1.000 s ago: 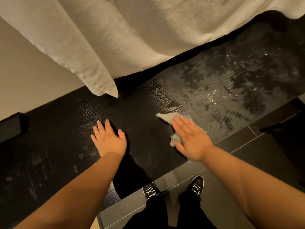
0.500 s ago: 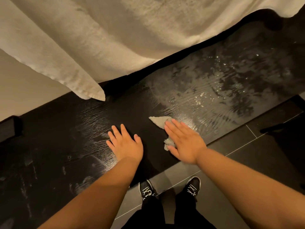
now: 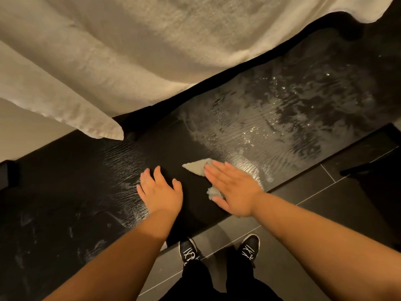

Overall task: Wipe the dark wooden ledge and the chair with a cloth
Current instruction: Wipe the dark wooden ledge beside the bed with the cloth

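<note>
The dark wooden ledge (image 3: 91, 192) runs diagonally from lower left to upper right, with wet, soapy streaks (image 3: 271, 118) on its right half. A small grey cloth (image 3: 196, 167) lies on the ledge under my right hand (image 3: 233, 189), which presses it flat with straight fingers; only two corners of the cloth stick out. My left hand (image 3: 160, 192) rests flat on the ledge just left of the cloth, fingers spread. A dark chair part (image 3: 373, 170) shows at the right edge.
A white towel or bed cover (image 3: 152, 53) hangs over the ledge's far side, its corner (image 3: 104, 131) dangling near the wood. Dark floor tiles (image 3: 314, 187) lie beside the ledge's near edge. My black shoes (image 3: 188, 250) stand on the floor below.
Both hands have slid to the right along the ledge, the left hand closing in on the right. The cloth moved along under my right palm.
</note>
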Demonstrator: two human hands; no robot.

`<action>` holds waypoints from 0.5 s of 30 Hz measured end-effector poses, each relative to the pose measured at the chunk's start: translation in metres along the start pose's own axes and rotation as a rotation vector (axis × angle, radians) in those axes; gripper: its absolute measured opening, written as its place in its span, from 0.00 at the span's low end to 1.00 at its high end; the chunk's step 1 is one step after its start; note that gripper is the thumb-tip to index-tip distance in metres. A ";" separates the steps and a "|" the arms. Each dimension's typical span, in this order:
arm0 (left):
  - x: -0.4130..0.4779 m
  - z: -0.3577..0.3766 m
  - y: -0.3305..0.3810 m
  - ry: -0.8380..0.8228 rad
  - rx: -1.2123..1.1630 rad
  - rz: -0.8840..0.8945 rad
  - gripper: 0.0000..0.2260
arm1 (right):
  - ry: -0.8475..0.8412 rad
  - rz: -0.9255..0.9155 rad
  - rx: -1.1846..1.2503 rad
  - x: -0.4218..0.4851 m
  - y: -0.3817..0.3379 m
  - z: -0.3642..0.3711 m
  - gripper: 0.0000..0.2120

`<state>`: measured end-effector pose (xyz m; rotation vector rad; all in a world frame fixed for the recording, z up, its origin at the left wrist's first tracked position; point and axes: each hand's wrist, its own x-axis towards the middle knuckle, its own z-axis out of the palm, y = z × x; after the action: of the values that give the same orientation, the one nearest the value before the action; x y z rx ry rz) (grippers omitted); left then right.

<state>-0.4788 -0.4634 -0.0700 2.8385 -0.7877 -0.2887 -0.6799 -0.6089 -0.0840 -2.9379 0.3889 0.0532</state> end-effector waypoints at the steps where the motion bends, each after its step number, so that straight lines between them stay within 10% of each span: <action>1: 0.010 -0.001 -0.002 0.013 0.004 0.034 0.31 | -0.003 0.049 0.010 0.004 0.015 -0.001 0.36; 6: 0.031 0.007 -0.004 0.030 0.051 0.027 0.32 | -0.047 0.329 0.001 0.021 0.056 -0.021 0.37; 15: 0.030 0.003 -0.003 0.056 0.045 0.038 0.32 | -0.050 0.060 -0.020 -0.016 0.070 -0.008 0.34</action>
<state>-0.4532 -0.4773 -0.0776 2.8558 -0.8462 -0.1877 -0.7136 -0.6722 -0.0873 -2.9377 0.4708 0.1395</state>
